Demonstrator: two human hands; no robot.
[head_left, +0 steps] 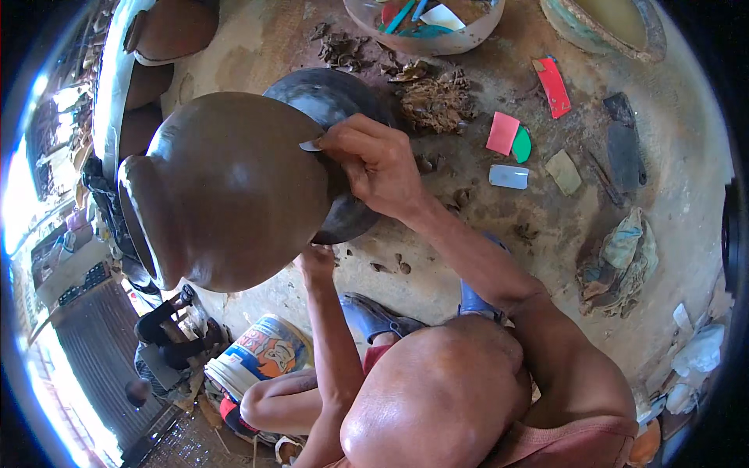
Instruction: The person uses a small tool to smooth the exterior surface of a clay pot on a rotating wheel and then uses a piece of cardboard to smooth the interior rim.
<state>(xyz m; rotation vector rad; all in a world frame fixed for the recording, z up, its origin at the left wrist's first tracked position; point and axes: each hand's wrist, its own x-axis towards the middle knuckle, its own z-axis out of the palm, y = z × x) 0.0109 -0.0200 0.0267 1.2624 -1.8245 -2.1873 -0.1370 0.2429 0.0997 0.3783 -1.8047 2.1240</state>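
A large brown wet-looking clay pot [242,179] lies tilted on its side, its rim toward the left. Behind its base is a dark round disc or bowl [320,93], partly hidden by the pot. My right hand [374,164] is closed at the pot's base end, pinching a small pale scraper [310,146] whose tip meets the clay. Most of that tool is hidden in the fingers. Low at the pot's underside is my left hand [316,261], its fingers largely hidden by the pot, so their grip cannot be told.
Clay scraps [437,101] lie beyond my right hand. Toward the right are a pink card [502,133], a red strip [552,87] and a crumpled cloth [616,265]. A tub of tools [425,43] and a basin [655,35] stand far off. A bucket [261,355] is near left; another person [168,343] sits beyond.
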